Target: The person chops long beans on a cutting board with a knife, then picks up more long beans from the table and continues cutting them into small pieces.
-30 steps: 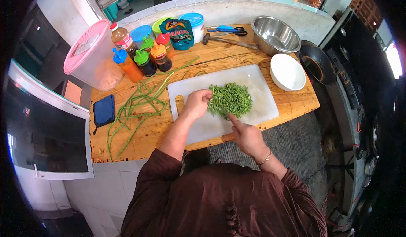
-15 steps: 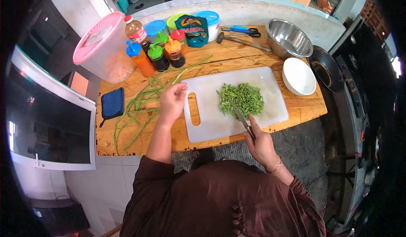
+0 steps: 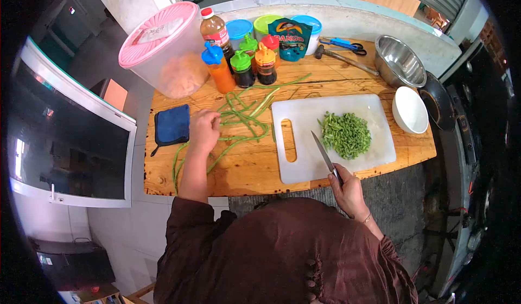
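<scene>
My left hand (image 3: 205, 131) is over the left part of the table, its fingers closed on the long green beans (image 3: 249, 120), which lie in a loose, tangled heap. The exact grip is partly hidden by the fingers. In my right hand (image 3: 349, 192) is a knife (image 3: 324, 152), its blade pointing up and left over the white cutting board (image 3: 304, 165). Chopped green beans (image 3: 347, 135) form a pile on the board, just right of the blade and apart from it.
A blue cloth pad (image 3: 172, 125) lies left of my left hand. Behind are sauce bottles (image 3: 242, 70), a pink-lidded tub (image 3: 163, 54) and a green pouch (image 3: 291, 39). On the right stand a white bowl (image 3: 410, 110), a steel bowl (image 3: 399, 62) and a black pan (image 3: 438, 103).
My left hand has moved left, from the board's edge to the long beans, and the beans have shifted. The knife has drawn back from the chopped pile. The view has turned left.
</scene>
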Available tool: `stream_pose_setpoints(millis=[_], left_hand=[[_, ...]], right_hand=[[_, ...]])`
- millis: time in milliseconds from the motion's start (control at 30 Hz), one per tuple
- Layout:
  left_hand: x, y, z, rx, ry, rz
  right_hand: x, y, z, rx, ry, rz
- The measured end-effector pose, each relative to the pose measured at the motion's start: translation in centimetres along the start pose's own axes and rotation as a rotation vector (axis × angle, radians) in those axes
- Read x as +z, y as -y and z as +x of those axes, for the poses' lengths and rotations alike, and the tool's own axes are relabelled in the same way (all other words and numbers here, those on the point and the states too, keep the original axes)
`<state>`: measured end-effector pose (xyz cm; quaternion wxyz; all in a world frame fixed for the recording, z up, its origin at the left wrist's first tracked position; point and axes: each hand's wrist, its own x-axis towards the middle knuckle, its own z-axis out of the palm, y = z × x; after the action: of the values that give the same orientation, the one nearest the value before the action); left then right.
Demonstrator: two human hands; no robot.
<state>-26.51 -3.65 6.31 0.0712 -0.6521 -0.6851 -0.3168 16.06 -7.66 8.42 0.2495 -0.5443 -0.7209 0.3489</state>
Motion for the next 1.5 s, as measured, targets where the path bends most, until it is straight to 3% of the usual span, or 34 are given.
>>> stream_pose_setpoints(millis=[100, 433, 533, 733, 933, 1033, 1100, 1233, 1333, 1433, 1500], left_hand=[[0.8, -0.1, 1.1, 0.214, 0.017, -0.014], [5.2, 0.1, 3.5, 0.290, 0.382, 0.080], [4.3, -0.1, 4.0, 0.379, 0.286, -0.024], [-2.3, -2.3, 6.6, 0.186, 0.462, -0.138], [-6.5, -2.8, 6.9, 0.070, 0.319, -0.409], [-7.9, -3.4, 7.1, 0.067, 0.278, -0.330], [-7.9, -3.6, 6.9, 0.081, 0.235, -0.347], [-8.2, -5.5, 6.7, 0.042, 0.178, -0.460], [-7.1, -5.1, 6.4, -0.067, 0.276, -0.453], [-4.5, -5.9, 4.7, -0.102, 0.221, -0.733], [-4.4, -6.4, 4.1, -0.146, 0.336, -0.687]], right_hand=[[1.4, 0.4, 0.1, 0.009, -0.012, 0.028], [3.0, 1.7, 0.2, 0.117, -0.072, 0.025], [2.9, 2.2, 0.1, 0.121, -0.118, 0.013], [2.8, 3.1, -0.4, 0.196, -0.156, 0.039], [4.0, 2.6, -0.8, 0.178, -0.223, 0.014], [4.6, 3.3, -0.9, 0.230, -0.204, 0.049], [4.3, 4.5, -0.9, 0.288, -0.159, 0.066], [5.3, 3.0, -1.1, 0.151, -0.227, 0.034], [5.1, 3.0, -0.9, 0.142, -0.239, 0.060], [4.9, 2.8, -0.6, 0.151, -0.232, 0.101], [4.4, 3.1, -0.4, 0.189, -0.201, 0.114]])
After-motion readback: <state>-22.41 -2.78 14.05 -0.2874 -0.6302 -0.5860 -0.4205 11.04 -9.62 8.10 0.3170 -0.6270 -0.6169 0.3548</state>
